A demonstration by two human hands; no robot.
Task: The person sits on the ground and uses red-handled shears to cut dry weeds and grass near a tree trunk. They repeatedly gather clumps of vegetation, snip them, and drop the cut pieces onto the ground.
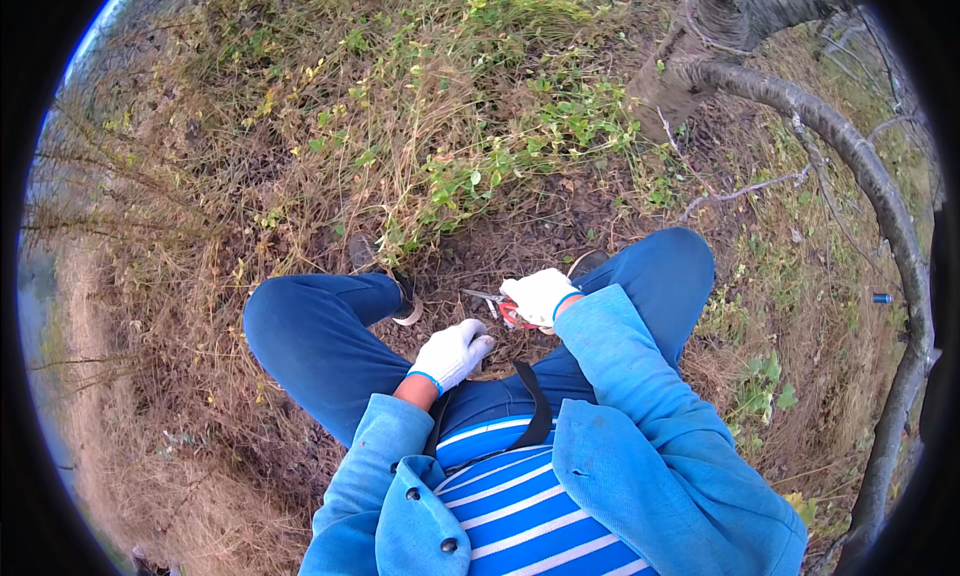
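Both hands wear white knitted gloves with blue cuffs. My right hand (pixel 541 297) is closed on a pair of red-handled scissors (pixel 510 313), whose metal blades point left over the soil between my feet. Nearer my lap, my left hand (pixel 453 353) is curled with the thumb near the fingers; whether something small is between them cannot be told. The hands are apart. A black strap (pixel 534 407) hangs over my lap below them.
A tree trunk (pixel 667 88) stands at the upper right, with a thick curved branch (pixel 862 156) and thin twigs down the right side. Dry grass and green leafy plants (pixel 465 175) cover ground ahead. A small blue cylindrical object (pixel 883 298) shows at the far right.
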